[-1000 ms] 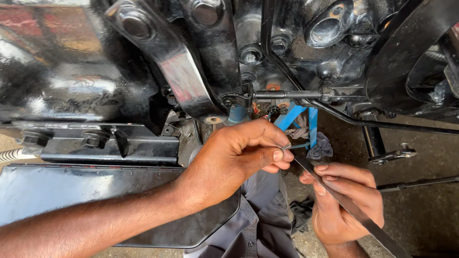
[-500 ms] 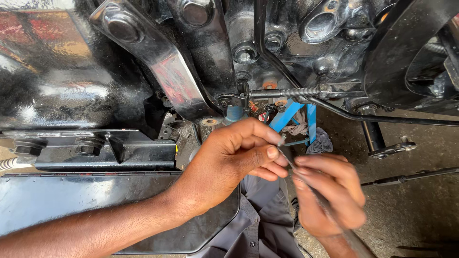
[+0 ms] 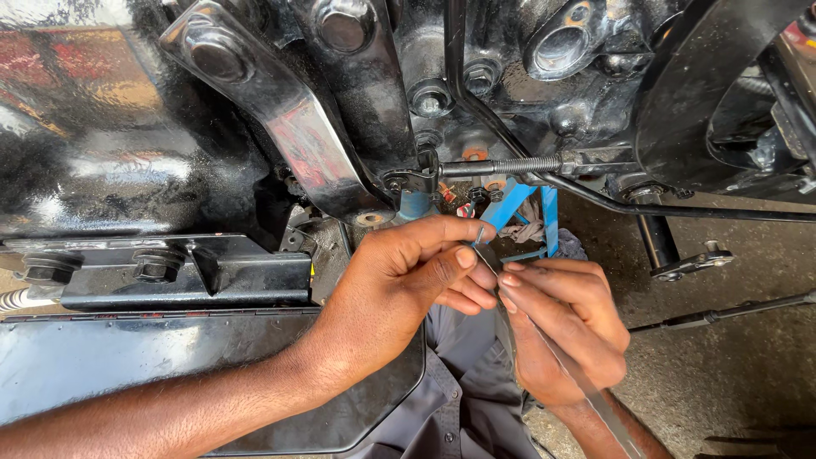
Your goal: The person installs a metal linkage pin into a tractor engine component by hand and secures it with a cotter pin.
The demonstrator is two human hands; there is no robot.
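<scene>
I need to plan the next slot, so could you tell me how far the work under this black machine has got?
Done: the threaded rod already sits in its black bracket. In hand: the left hand pinches a small metal pin while the right hand holds a long flat tool against it. Left: the pin is not yet in any part.

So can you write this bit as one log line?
left hand: pinches thin metal pin | right hand: grips long flat tool | behind: black engine

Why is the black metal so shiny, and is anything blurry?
In the head view, daylight glares off the glossy black housing and the slanted bracket; the left hand and right hand look sharp, while the flat metal strip softens toward the bottom edge.
</scene>
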